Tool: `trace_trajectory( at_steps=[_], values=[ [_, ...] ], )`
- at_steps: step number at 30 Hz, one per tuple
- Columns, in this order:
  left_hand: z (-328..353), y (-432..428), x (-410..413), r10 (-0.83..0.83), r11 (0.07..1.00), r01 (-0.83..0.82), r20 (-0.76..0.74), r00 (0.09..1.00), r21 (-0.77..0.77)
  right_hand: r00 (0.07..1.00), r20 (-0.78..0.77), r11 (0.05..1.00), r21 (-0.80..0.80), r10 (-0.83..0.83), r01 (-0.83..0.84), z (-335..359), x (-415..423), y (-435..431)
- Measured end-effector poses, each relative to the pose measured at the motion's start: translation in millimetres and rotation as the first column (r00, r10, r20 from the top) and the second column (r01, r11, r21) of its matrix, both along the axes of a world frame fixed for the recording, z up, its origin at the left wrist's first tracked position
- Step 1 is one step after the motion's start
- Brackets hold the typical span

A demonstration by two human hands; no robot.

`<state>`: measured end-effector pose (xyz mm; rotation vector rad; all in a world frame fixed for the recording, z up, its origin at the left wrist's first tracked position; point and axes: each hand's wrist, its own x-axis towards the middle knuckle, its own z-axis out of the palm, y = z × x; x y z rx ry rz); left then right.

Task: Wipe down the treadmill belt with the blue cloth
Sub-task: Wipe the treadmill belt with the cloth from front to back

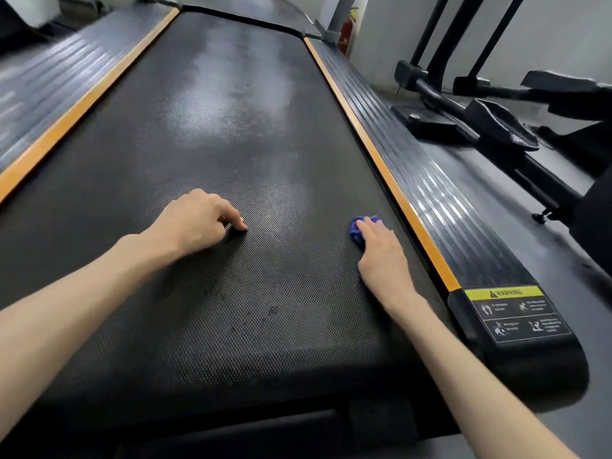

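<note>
**Both hands down on the belt, cloth under the right palm**

To the left of the left hand, a ribbed side rail (49, 84) with an orange strip (82, 107) along its inner edge is seen running away from the viewer. The left hand (195, 223) is rested on the treadmill belt (231, 144), its fingers curled under and its fingertips pressed to the dotted black surface; nothing is held in it. Ahead of both hands, a pale, shiny patch is shown on the belt. The blue cloth (357, 228) is bunched under the right hand (381, 250), which is laid flat on top of it with fingers together, pressing it to the belt near the right edge; only a crumpled corner is visible past the fingertips. Just right of that hand, a second orange-edged rail (447, 207) is seen, ending in a black cap with a yellow warning label (516, 313). Farther right, another exercise machine (490, 104) is standing on the grey floor.
</note>
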<state>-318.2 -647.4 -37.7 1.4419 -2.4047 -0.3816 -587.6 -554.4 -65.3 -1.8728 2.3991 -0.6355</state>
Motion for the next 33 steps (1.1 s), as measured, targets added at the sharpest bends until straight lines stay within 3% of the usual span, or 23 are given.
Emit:
trace_trajectory(
  at_steps=[1,3,6,8,11,13,14,16,18,20,22,24,26,28,30,31,33],
  values=[
    [0,1,0,0.003,1.000,-0.003,0.011,1.000,-0.007,1.000,0.009,1.000,0.006,-0.002,0.002,0,18,3],
    [2,2,-1,0.008,1.000,-0.008,0.025,1.000,-0.003,0.978,-0.009,0.975,-0.074,0.209,-0.209,-4,59,23],
    [3,0,1,0.018,0.999,-0.017,-0.007,1.000,0.033,0.837,-0.005,0.837,-0.019,0.546,-0.546,-10,79,52],
    [3,0,2,0.010,0.999,-0.009,-0.016,1.000,0.045,0.880,-0.013,0.880,-0.012,0.475,-0.475,-5,50,32],
    [2,0,4,-0.023,0.995,0.024,-0.019,1.000,0.095,0.992,-0.059,0.994,0.014,0.112,-0.111,2,24,-6],
    [6,-1,6,-0.034,0.991,0.041,-0.059,0.998,0.126,0.983,-0.050,0.984,0.008,0.179,-0.179,0,53,-6],
    [8,-2,8,-0.026,0.992,0.034,-0.068,0.997,0.122,0.943,-0.032,0.943,-0.005,0.331,-0.332,-4,72,3],
    [11,-5,15,-0.005,0.995,0.010,-0.056,0.998,0.095,0.769,0.010,0.769,0.019,0.639,-0.639,-7,94,27],
    [11,-8,24,0.004,0.996,-0.001,-0.026,1.000,0.093,0.669,0.051,0.666,0.073,0.741,-0.743,-1,82,21],
    [9,-9,33,0.014,0.996,-0.013,-0.005,1.000,0.092,0.782,0.048,0.779,0.067,0.622,-0.624,3,58,-8],
    [4,-5,41,0.024,0.997,-0.024,0.009,1.000,0.068,0.920,0.022,0.918,0.064,0.391,-0.391,10,43,-34],
    [2,4,46,0.021,0.999,-0.021,0.003,1.000,0.042,0.952,-0.054,0.954,0.032,0.301,-0.299,10,59,-43],
    [0,14,51,0.003,1.000,-0.003,0.003,1.000,0.028,0.880,-0.057,0.882,0.011,0.471,-0.471,4,88,-28],
    [1,23,58,-0.016,1.000,0.015,0.030,0.999,0.018,0.690,-0.013,0.690,0.014,0.723,-0.723,-5,107,1],
    [5,28,67,0.011,1.000,-0.011,0.040,0.999,0.006,0.558,-0.011,0.558,0.054,0.830,-0.828,-8,104,10],
    [7,31,71,0.034,0.999,-0.034,0.043,0.999,-0.005,0.590,0.001,0.589,0.046,0.808,-0.807,-7,95,2],
    [9,39,80,0.078,0.997,-0.077,0.075,0.994,-0.022,0.799,0.028,0.798,0.042,0.601,-0.601,-1,78,-20]
  ],
)
